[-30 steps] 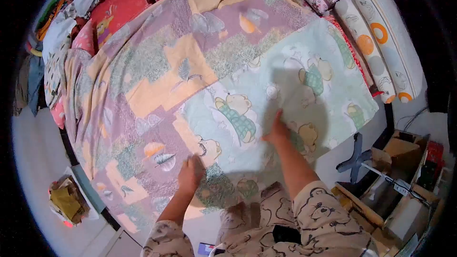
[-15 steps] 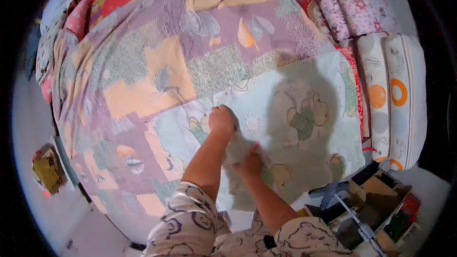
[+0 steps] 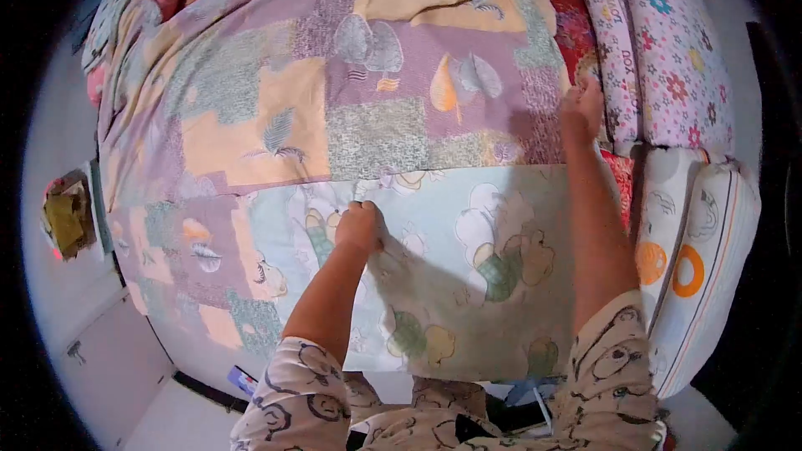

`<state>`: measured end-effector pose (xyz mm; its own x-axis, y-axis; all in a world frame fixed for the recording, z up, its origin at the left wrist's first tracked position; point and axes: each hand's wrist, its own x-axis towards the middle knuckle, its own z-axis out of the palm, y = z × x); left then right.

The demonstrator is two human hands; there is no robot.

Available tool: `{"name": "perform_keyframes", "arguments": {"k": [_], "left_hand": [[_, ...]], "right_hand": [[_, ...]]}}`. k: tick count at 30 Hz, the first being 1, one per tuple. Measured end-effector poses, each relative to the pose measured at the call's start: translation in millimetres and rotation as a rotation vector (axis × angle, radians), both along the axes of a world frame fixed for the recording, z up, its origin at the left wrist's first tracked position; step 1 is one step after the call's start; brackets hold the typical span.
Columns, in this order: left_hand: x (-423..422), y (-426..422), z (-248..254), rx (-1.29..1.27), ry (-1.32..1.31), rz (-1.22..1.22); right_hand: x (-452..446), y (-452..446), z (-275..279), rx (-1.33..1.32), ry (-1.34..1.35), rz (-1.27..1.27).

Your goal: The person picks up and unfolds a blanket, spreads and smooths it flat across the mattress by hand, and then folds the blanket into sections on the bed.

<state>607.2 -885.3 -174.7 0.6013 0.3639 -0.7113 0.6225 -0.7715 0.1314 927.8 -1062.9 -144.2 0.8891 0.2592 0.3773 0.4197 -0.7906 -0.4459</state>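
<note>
Our left hand [image 3: 359, 227] pinches the teddy-bear-print cloth [image 3: 510, 271] across the near side of the leaf-print blanket [image 3: 376, 138], while we cannot tell whether our right hand [image 3: 583, 107], at the blanket's right edge, grips anything, so a lopsided tug could ruck the cloth.

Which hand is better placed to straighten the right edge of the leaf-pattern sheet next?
Probably the right hand: it is already beside that edge of the sheet. The left hand is farther from it, at the pale bear cloth.
</note>
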Motion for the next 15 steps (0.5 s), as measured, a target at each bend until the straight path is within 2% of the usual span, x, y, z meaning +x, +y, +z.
{"name": "perform_keyframes", "arguments": {"k": [2, 3, 5, 6, 7, 8, 10, 12, 15], "left_hand": [[2, -2, 2, -0.004, 0.049, 0.024], [4, -2, 2, 0.007, 0.056, 0.028], [3, -2, 1, -0.025, 0.071, 0.054], [2, -2, 0, -0.019, 0.085, 0.055], [1, -1, -3, -0.027, 0.064, 0.046], [-1, -2, -3, -0.036, 0.043, 0.037], [1, -3, -3, -0.025, 0.055, 0.048], [3, -2, -1, -0.023, 0.055, 0.063], [1, -3, -2, -0.003, 0.059, 0.058]], "right_hand": [[41, -14, -25, -0.344, 0.241, -0.176], [55, -19, -38, -0.429, 0.432, -0.202], [82, -27, -61, -0.413, 0.777, -0.135], [78, -14, -45, -0.236, 0.93, -0.097], [68, -9, -27, 0.459, 1.148, -0.196], [56, -3, -6, 0.461, 1.159, -0.196], [44, -2, 25, 0.268, 0.657, -0.08], [29, -16, 42, 0.393, 0.221, 0.106], [-9, -86, 57, 0.175, 0.084, 0.118]]}}
